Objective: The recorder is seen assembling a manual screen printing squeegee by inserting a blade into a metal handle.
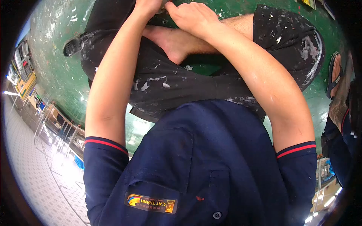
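Observation:
Both hands meet at the upper edge of the head view, above my crossed legs. My left hand (148,6) is cut off by the edge, and its fingers are mostly out of sight. Close beside it, my right hand (193,16) is closed, its fingers curled and its thumb side toward the left hand. A small greyish thing (162,7) shows in the gap between them, too little of it to name. Just below the hands lies my bare foot (171,47). My dark trousers (173,84) carry white smears.
I sit on a glossy green floor (52,60) with white specks. At the right, another person's sandalled foot (335,75) stands near my knee. Metal racks (62,126) and yellow items (28,84) line the left side. A yellowish object (310,3) lies at the top right.

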Tool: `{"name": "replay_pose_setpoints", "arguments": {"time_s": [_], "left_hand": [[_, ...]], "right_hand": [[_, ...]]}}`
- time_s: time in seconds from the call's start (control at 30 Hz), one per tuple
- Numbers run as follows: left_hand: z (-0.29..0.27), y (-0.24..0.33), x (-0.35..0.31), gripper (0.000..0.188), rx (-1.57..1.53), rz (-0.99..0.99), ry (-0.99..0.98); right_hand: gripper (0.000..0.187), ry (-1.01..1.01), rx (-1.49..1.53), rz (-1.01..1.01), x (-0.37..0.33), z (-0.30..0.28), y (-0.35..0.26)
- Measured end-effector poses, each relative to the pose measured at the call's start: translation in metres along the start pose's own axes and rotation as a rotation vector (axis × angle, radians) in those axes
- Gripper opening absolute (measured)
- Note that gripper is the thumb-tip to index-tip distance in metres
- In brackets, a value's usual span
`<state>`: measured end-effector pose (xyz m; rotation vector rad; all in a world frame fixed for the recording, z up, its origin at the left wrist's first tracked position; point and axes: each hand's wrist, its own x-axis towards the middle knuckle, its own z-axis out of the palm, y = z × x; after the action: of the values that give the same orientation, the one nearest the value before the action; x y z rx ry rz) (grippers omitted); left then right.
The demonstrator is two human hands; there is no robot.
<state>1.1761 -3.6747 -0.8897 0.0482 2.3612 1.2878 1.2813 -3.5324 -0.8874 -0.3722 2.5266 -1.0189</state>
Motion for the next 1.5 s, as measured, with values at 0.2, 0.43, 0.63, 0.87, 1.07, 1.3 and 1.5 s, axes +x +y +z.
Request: {"name": "replay_pose_setpoints", "arguments": {"time_s": [0.2,0.43,0.63,0.87,1.07,1.3,1.5], "left_hand": [[-0.001,-0.006,-0.002,0.057,-0.171,-0.037,-0.089],[0.003,-0.017,-0.006,0.056,-0.054,0.076,-0.050],[0.000,-0.006,-0.011,0.054,-0.109,-0.076,-0.078],[-0.001,0.002,-0.012,0.056,-0.179,-0.115,-0.124],[-0.002,0.001,-0.012,0.056,-0.122,-0.030,-0.115],[-0.004,-0.005,-0.007,0.056,0.111,0.056,-0.041],[0.005,0.005,-0.011,0.063,0.027,0.000,-0.113]], "right_hand": [[0.027,0.070,0.186,0.144,0.004,0.016,-0.004],[0.030,0.195,0.669,0.280,0.006,0.033,-0.007],[0.030,0.003,1.194,0.461,0.009,0.020,-0.004],[0.027,-0.221,1.601,0.738,0.009,-0.001,-0.010],[0.034,-0.275,1.238,0.619,0.006,-0.021,-0.006],[0.027,0.208,0.069,0.128,-0.008,-0.016,0.015],[0.025,0.034,-0.124,0.051,-0.010,-0.008,0.010]]}}
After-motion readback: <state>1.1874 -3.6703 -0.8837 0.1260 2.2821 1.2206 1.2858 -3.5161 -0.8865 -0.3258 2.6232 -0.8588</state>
